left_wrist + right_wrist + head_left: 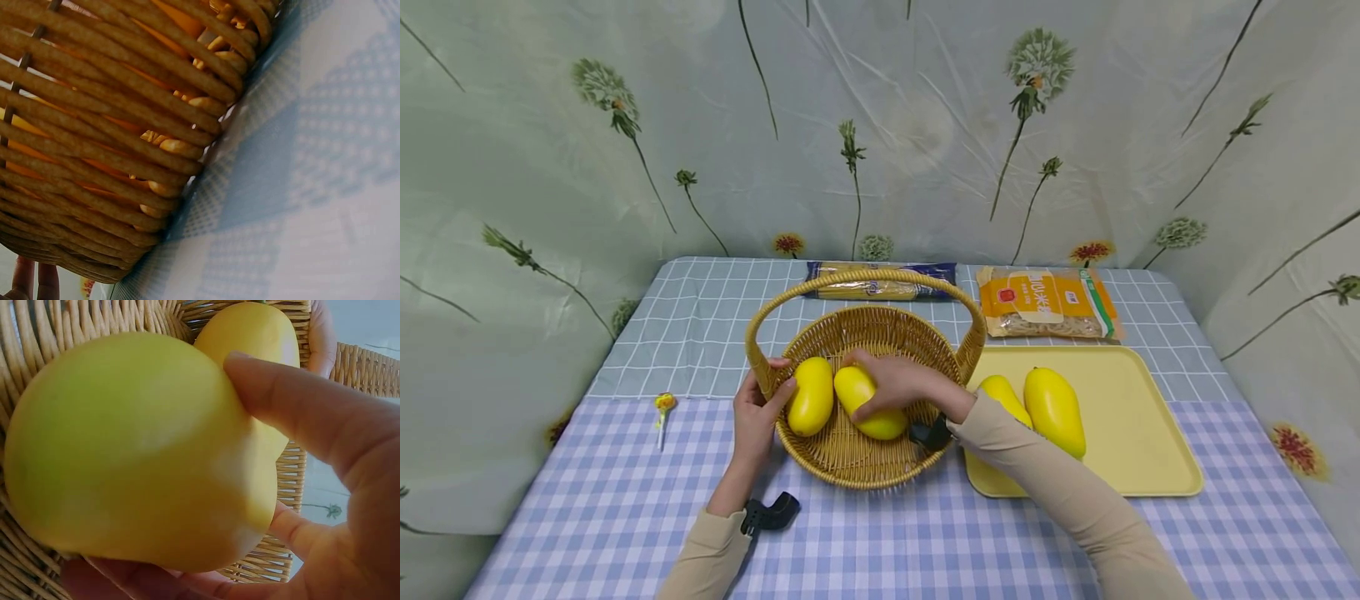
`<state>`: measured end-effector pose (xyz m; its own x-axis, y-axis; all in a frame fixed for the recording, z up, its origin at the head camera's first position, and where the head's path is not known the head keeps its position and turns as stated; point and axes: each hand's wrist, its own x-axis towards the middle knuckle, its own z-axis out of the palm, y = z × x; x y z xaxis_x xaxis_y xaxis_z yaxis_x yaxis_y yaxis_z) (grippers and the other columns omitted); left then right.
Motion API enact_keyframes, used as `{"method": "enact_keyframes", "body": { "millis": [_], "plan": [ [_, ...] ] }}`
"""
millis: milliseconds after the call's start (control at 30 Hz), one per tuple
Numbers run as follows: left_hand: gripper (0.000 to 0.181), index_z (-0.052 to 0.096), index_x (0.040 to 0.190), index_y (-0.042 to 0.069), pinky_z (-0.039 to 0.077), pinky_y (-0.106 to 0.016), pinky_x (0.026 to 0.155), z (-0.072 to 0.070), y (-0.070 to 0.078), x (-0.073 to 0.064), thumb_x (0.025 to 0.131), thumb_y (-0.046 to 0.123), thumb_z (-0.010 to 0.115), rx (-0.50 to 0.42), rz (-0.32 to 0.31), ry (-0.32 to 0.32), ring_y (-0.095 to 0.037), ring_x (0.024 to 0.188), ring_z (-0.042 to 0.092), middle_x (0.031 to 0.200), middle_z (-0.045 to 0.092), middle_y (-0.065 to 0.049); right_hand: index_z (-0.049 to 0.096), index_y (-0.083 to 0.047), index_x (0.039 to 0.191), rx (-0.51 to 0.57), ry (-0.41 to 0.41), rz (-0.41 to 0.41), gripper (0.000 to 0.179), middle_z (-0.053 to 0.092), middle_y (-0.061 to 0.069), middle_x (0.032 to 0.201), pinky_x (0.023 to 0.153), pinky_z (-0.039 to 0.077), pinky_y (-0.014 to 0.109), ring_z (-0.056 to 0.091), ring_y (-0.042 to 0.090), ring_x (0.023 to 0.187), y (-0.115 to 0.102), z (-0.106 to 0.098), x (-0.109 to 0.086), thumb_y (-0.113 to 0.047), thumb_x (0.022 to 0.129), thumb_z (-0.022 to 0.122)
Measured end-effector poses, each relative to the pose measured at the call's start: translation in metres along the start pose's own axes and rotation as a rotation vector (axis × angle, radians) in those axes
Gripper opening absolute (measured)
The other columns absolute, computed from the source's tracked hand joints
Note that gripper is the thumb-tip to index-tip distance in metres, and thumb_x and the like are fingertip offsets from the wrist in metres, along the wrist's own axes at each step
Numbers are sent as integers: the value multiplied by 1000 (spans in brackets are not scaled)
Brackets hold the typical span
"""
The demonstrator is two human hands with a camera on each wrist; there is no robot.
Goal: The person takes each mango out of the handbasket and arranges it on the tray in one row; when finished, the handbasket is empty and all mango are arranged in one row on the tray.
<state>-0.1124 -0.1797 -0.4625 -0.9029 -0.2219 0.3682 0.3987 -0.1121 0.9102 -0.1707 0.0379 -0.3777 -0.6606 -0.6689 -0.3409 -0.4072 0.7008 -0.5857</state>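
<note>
Yellow mango inside the wicker basket, just beside a second mango; right hand has it in its grip, thumb one side, fingers curled round the other. Left hand grips the basket near the foot of its handle. Probably a placing step: best to seat the fruit fully before loosening, clear of its neighbour so neither rolls, left hand bracing. Two more mangoes on the yellow tray. Back of bench: orange packet, Chinese characters, 米 seemingly among them, rest uncertain; blue-ended packet, lettering too small to read.
</note>
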Motion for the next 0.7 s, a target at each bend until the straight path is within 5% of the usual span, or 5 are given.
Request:
{"method": "enact_keyframes", "body": {
  "millis": [267, 467, 700],
  "plan": [
    [27, 52, 111, -14, 41, -27, 92, 1, 1, 0, 87, -9, 62, -8, 2, -1, -22, 109, 52, 109, 62, -8, 39, -25, 133, 11, 9, 4, 72, 56, 7, 101, 69, 47, 34, 54, 21, 86, 2, 1, -1, -30, 75, 80],
    [27, 52, 111, -14, 41, -27, 92, 1, 1, 0, 86, -9, 62, -7, -3, 2, -22, 109, 53, 110, 61, -9, 38, -23, 136, 29, 38, 20, 76, 52, 11, 114, 71, 48, 36, 52, 22, 93, 3, 0, -3, -28, 74, 81],
    [26, 53, 111, -12, 41, -27, 92, 1, 2, 0, 86, -9, 61, -1, -1, 5, -22, 108, 54, 109, 61, -12, 37, -20, 138, 71, 78, -34, 76, 54, 7, 117, 73, 47, 34, 54, 20, 92, 3, -6, -10, -28, 75, 79]
  ]
}}
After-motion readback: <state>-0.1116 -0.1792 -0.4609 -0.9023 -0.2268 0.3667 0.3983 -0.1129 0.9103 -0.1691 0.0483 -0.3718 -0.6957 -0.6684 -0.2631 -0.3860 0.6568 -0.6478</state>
